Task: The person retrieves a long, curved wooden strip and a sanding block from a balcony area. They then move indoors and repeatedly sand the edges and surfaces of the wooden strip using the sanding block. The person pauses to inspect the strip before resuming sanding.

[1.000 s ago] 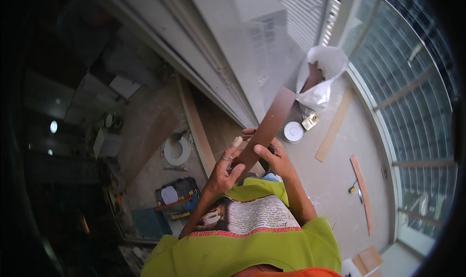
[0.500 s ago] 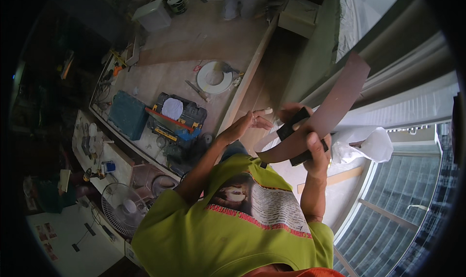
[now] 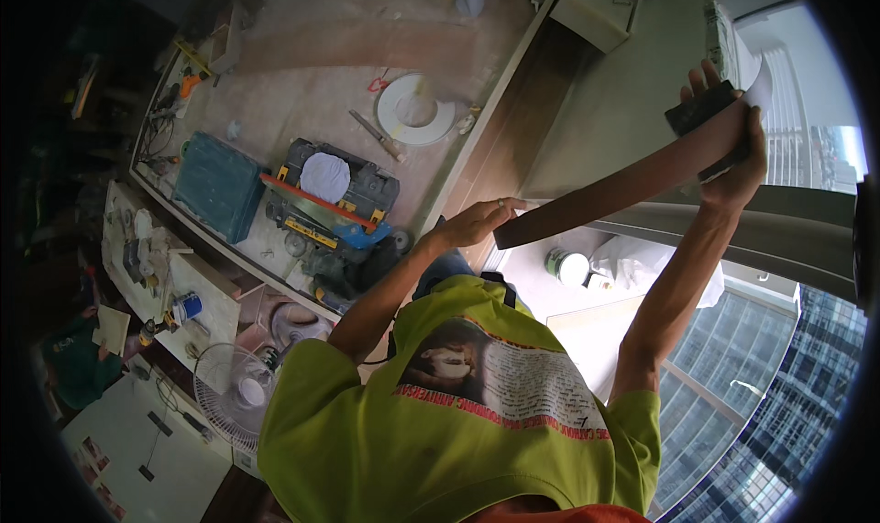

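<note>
A long reddish-brown strip (image 3: 632,176), which looks like sandpaper, stretches between my two hands. My left hand (image 3: 478,223) has its fingers closed at the strip's left end. Far to the right, my right hand (image 3: 738,161) grips the other end together with a dark block (image 3: 701,112). The strip lies across the block there, and some fingers show beyond the block's far side. Part of the block is hidden behind the strip.
A window ledge (image 3: 605,326) with a paint can (image 3: 568,266) and white plastic sheeting (image 3: 632,262) lies below the strip. To the left are a toolbox (image 3: 339,188), a green case (image 3: 217,188), a white coil (image 3: 415,109) and a fan (image 3: 240,393).
My right hand has moved right and farther out with the block and strip. My left hand has closed at the strip's other end, and the strip is now drawn out lengthwise.
</note>
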Action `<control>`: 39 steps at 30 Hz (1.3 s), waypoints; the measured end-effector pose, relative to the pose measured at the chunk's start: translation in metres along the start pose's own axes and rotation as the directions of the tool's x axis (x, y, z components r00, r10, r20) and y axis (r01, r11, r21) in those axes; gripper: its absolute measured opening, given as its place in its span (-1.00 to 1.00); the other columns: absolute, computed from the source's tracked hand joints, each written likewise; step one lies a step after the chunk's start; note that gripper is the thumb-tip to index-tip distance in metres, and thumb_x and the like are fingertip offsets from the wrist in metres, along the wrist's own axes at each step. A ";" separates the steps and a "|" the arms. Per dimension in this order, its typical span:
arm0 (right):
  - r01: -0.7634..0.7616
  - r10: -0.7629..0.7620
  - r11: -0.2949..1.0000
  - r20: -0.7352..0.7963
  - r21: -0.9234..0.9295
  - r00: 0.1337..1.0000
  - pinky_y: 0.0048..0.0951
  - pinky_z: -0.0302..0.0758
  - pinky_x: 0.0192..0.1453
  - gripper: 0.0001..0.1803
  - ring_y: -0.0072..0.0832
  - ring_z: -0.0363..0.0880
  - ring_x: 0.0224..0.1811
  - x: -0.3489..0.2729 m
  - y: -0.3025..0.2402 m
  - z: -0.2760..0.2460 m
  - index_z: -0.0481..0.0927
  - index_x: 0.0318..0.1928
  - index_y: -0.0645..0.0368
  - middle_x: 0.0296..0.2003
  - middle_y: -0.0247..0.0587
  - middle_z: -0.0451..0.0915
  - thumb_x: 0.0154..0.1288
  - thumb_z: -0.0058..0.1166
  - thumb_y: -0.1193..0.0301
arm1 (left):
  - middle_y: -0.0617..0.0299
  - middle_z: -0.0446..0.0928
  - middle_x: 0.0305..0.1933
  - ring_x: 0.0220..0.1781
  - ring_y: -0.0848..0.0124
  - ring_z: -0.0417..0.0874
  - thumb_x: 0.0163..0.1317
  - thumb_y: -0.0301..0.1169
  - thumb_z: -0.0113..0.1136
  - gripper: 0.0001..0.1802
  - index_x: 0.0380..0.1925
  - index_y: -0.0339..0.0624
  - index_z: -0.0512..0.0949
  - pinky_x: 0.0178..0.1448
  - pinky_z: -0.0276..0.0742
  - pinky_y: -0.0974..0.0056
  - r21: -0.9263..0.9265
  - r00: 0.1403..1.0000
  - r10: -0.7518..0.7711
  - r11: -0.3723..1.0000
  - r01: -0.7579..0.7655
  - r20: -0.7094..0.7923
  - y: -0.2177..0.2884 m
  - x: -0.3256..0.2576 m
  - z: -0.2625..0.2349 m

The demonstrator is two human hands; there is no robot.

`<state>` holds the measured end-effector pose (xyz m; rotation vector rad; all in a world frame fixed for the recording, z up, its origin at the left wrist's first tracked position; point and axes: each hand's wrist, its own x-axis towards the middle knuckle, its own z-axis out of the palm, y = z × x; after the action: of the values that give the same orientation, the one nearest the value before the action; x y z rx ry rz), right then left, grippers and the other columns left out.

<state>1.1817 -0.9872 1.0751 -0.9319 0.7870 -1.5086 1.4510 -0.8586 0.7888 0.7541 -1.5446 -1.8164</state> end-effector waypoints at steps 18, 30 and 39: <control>-0.471 0.471 0.882 0.036 0.002 0.881 -0.02 0.56 0.29 -0.50 0.01 0.59 0.19 0.144 0.228 -0.072 0.43 0.15 0.22 0.16 0.21 0.55 0.37 0.20 0.16 | 0.42 0.37 -0.34 -0.32 0.60 0.39 0.29 -0.44 0.33 -0.37 0.35 -0.22 0.37 -0.20 0.38 0.42 -0.032 0.924 -0.125 0.992 0.122 -0.362 0.034 -0.111 -0.088; -0.765 0.768 0.636 -0.014 -0.101 0.640 -0.15 0.52 0.32 -0.41 -0.23 0.58 0.19 0.169 0.447 -0.152 0.49 0.18 0.08 0.09 -0.05 0.62 0.28 0.35 0.07 | 0.38 0.30 -0.47 -0.43 0.57 0.33 0.28 -0.38 0.35 -0.39 0.33 -0.16 0.41 -0.32 0.31 0.39 0.005 0.619 -0.371 0.855 0.518 -0.692 0.010 -0.111 -0.051; -0.892 0.907 0.296 -0.191 -0.342 0.374 -0.27 0.46 0.13 -0.33 -0.38 0.53 -0.01 0.161 0.625 -0.249 0.53 0.17 0.06 -0.08 -0.25 0.58 0.20 0.37 -0.08 | 0.33 0.37 -0.60 -0.55 0.54 0.40 0.27 -0.42 0.34 -0.40 0.31 -0.19 0.43 -0.45 0.35 0.33 -0.285 0.190 -0.621 0.582 0.762 -0.760 -0.136 -0.067 -0.024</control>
<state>1.2413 -1.2369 0.4324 -0.5629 1.3314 -0.2762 1.4986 -0.8070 0.6521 2.3219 -0.6625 -1.4085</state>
